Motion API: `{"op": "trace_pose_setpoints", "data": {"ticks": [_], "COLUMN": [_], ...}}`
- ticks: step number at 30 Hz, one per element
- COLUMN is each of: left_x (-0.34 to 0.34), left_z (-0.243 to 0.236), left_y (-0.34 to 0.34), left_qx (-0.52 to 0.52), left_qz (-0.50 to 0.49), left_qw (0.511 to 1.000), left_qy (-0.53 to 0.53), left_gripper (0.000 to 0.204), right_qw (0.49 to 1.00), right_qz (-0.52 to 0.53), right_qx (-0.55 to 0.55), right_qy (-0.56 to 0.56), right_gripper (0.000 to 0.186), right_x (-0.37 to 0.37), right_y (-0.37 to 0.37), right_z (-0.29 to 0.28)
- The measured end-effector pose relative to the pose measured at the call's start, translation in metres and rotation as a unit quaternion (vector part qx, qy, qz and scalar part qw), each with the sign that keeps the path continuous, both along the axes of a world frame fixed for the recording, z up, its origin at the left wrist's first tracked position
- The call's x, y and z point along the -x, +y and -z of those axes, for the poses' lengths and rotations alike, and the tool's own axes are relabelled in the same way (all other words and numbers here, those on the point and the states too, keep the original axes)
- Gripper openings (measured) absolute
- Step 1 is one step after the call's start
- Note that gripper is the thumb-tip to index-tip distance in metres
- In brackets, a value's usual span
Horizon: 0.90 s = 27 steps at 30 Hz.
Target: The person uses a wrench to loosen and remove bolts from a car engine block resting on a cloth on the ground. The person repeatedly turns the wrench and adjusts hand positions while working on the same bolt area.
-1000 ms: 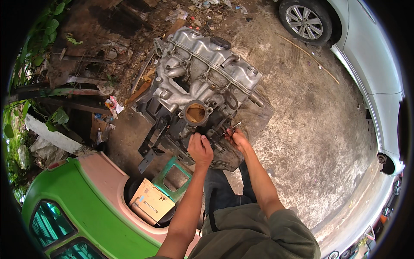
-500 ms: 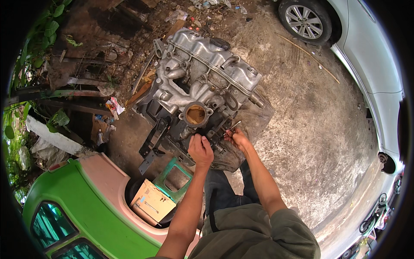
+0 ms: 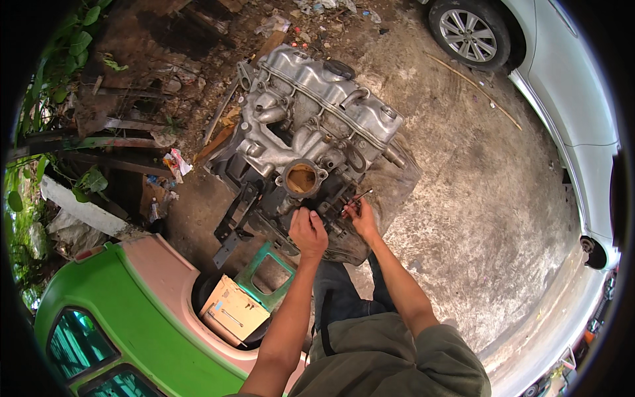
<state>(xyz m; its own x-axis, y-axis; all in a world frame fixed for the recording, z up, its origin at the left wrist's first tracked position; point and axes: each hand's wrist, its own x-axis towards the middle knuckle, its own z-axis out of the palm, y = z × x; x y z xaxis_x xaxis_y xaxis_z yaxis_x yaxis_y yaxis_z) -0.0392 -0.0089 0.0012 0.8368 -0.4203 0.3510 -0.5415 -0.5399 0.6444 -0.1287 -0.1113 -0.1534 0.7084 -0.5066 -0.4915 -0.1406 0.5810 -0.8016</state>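
A grey metal engine (image 3: pixel 304 135) rests on the ground before me, its round open intake port (image 3: pixel 301 178) facing up. Just below that port, my left hand (image 3: pixel 308 233) is closed with its fingers curled against the engine's near side; whatever they grip is hidden. To its right, my right hand (image 3: pixel 362 220) pinches a slim metal wrench (image 3: pixel 363 194) beside the engine's lower right part. One bright end of the wrench sticks out up and to the right of the fingers. Its other end is lost among dark engine parts.
A green stool (image 3: pixel 250 272) holds a cardboard box (image 3: pixel 231 309) with a long metal tool on top. At lower left stands a green and pink car (image 3: pixel 152 311). A pale car (image 3: pixel 562 73) is at right. Rubbish and old beams (image 3: pixel 119 142) lie at far left.
The wrench has swung so its free end points further right. My right hand has turned with it, fingers now higher. My left hand stays almost where it was.
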Motion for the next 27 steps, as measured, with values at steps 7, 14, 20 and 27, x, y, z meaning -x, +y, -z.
{"op": "trace_pose_setpoints", "data": {"ticks": [7, 14, 20, 27], "left_x": [0.001, 0.001, 0.002, 0.000], "left_z": [0.000, 0.000, 0.000, 0.000], "left_y": [0.000, -0.001, 0.000, 0.000], "left_qx": [0.004, 0.011, 0.006, 0.008], "left_qz": [-0.001, 0.000, -0.002, 0.003], "left_qw": [1.000, 1.000, 1.000, 1.000], "left_qy": [0.017, 0.015, 0.024, 0.012], "left_gripper": [0.030, 0.030, 0.029, 0.030], "right_qw": [0.997, 0.996, 0.994, 0.989], "right_qz": [0.001, 0.085, 0.095, 0.118], "right_qx": [0.076, 0.012, 0.060, 0.089], "right_qy": [-0.003, -0.002, -0.012, -0.017], "right_gripper": [0.033, 0.032, 0.030, 0.026], "right_x": [0.001, -0.001, 0.004, 0.013], "right_y": [0.005, 0.014, 0.018, 0.019], "right_z": [-0.001, 0.010, 0.008, -0.003]}}
